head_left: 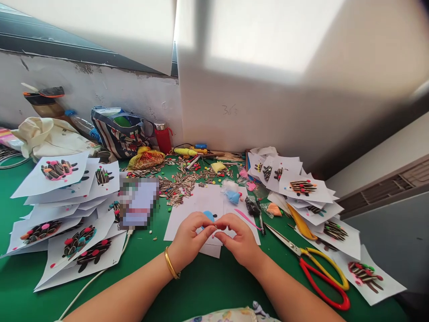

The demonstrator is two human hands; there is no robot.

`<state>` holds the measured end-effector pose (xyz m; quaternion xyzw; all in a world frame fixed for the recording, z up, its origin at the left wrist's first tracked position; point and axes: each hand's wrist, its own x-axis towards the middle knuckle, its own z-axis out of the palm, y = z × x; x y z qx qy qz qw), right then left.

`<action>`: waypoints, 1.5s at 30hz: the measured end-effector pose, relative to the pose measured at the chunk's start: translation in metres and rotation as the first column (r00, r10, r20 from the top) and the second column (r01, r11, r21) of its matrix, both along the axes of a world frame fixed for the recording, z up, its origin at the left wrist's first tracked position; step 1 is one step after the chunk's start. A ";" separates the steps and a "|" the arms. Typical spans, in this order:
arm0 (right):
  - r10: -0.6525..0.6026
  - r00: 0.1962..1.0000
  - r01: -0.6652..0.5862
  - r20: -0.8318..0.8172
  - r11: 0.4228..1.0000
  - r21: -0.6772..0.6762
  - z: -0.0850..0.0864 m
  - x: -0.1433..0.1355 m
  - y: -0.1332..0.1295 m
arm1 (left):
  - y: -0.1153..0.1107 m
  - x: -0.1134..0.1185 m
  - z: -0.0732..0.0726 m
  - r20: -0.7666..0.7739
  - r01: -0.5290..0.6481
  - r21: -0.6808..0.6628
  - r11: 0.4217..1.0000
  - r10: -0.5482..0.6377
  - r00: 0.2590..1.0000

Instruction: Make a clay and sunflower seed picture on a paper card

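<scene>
My left hand (194,239) and my right hand (237,239) meet over white paper sheets (181,219) on the green tabletop. Thumbs and forefingers of both are pinched together at one spot; whatever is between them is too small to make out. Under the fingertips lies a flat blue clay piece (209,216) with a black bit beside it, partly hidden by the hands. A lump of blue clay (232,197) sits on the paper behind them. To its right are a black clay lump in film (252,206) and a thin pink strip (247,219).
Stacked paper sheets with seed-and-clay hedgehogs stand at left (63,197) and right (308,197). Scissors (301,252) and a yellow utility knife (300,221) lie right. Sunflower seeds (182,183) spread behind the paper. A phone (138,203) with a cable, bags and a red bottle (163,138) are left.
</scene>
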<state>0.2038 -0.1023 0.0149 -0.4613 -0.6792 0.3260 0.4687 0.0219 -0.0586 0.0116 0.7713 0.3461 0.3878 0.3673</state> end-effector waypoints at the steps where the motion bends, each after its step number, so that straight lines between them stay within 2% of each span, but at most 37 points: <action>1: 0.003 1.000 -0.004 0.020 0.999 0.045 0.001 0.000 0.000 | 0.000 0.000 0.000 -0.006 0.011 -0.010 1.000 -0.011 1.000; 5: -0.018 0.999 0.014 0.028 0.990 0.137 0.000 -0.001 0.002 | 0.001 0.001 -0.001 -0.022 0.065 -0.051 0.997 -0.067 0.998; 9: -0.035 0.999 0.031 0.026 0.989 0.147 -0.001 -0.002 0.002 | 0.002 0.002 0.001 0.013 0.096 -0.143 0.985 -0.095 0.995; 15: -0.018 1.000 0.013 0.024 0.984 0.179 -0.003 0.000 0.001 | 0.003 0.001 0.004 0.093 0.161 -0.321 0.933 -0.138 0.986; 19: 0.014 0.999 -0.021 0.031 0.976 0.215 -0.003 0.000 0.001 | 0.004 0.000 0.005 0.133 0.194 -0.385 0.902 -0.154 0.979; 22: 0.023 0.998 -0.034 0.054 0.977 0.209 -0.003 -0.001 0.000 | 0.004 0.000 0.004 0.112 0.203 -0.353 0.913 -0.174 0.978; 25: 0.010 0.995 -0.030 0.097 0.978 0.207 -0.004 0.000 0.001 | 0.007 -0.001 0.002 0.054 0.222 -0.259 0.940 -0.216 0.975; 27: -0.042 0.992 0.016 0.121 0.978 0.207 -0.005 0.006 0.005 | 0.011 -0.004 0.001 -0.020 0.211 -0.178 0.961 -0.218 0.976; 29: -0.136 0.978 0.106 0.160 0.977 0.184 -0.006 0.016 0.011 | 0.019 -0.009 0.000 -0.138 0.141 -0.055 0.988 -0.148 0.979; 32: -0.266 0.911 0.243 0.316 0.964 0.110 -0.012 0.036 0.020 | 0.033 -0.018 -0.002 -0.313 0.026 0.208 0.978 0.041 0.949; 35: -0.231 0.834 0.244 0.500 0.969 0.040 -0.022 0.050 0.025 | 0.044 -0.026 -0.004 -0.441 0.117 0.306 0.945 0.032 0.897; 39: -0.240 0.709 0.234 0.664 0.967 0.100 -0.030 0.051 0.028 | 0.048 -0.031 -0.007 -0.587 0.196 0.241 0.951 -0.018 0.809; 43: -0.271 0.531 0.224 0.803 0.959 0.176 -0.028 0.046 0.023 | 0.045 -0.031 -0.009 -0.662 0.239 0.153 0.959 -0.080 0.746; 45: -0.273 0.474 0.206 0.837 0.959 0.197 -0.026 0.045 0.013 | 0.044 -0.030 -0.009 -0.675 0.236 0.140 0.961 -0.082 0.733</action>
